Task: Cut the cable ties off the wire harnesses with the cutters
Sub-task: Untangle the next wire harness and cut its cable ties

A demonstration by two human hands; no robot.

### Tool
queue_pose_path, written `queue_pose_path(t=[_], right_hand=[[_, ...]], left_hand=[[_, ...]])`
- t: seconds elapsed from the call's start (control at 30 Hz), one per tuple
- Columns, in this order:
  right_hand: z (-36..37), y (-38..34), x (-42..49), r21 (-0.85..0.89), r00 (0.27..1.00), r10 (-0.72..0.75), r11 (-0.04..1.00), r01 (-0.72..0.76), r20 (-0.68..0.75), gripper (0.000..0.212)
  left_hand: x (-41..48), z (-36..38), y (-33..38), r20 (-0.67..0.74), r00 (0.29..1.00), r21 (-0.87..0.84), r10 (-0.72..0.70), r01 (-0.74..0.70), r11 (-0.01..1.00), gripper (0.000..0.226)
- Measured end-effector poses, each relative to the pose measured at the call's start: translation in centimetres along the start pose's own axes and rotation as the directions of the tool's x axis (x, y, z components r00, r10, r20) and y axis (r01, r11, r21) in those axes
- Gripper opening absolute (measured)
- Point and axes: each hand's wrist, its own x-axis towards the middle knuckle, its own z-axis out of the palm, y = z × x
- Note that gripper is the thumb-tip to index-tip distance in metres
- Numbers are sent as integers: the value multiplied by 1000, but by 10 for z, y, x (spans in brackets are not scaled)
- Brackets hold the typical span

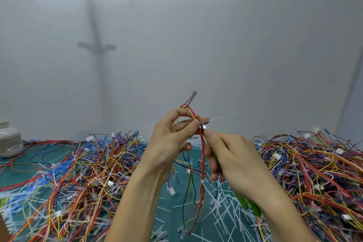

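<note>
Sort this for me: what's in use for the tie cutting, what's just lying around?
In use: left hand pinching the held harness; right hand gripping the green-handled cutters; white cable tie at the cutter tips.
Lying about: left harness pile; right harness pile; cut tie offcuts on the green mat; white bottle.

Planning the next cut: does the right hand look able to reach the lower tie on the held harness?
Probably yes. The lower tie hangs exposed on the harness below the left hand, close beside the right hand; nothing covers it. The cutters would just drop from the upper tie.
</note>
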Motion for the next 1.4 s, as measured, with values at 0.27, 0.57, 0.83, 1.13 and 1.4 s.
queue_pose_path(t=[0.27,0.57,0.83,1.13,1.4], right_hand=[[1,-1,-1,12,1000,8,1000,-8,-10,55],[-2,2,3,160,988,41,987,-17,-146,58],[-2,4,1,93,998,57,994,-59,21,34],[0,0,2,301,981,72,953,-14,-181,16],[-6,5,5,377,967,60,925,40,-248,13]], left_hand=[[0,2,1,-15,1000,47,-9,10,999,26],[0,-7,1,-139,990,63,-2,11,998,20],[2,-4,-4,-224,975,3,2,-1,1000,17],[-1,-2,-5,165,979,299,-118,65,952,48],[-3,-8,-7,360,925,136,-124,79,987,85]])
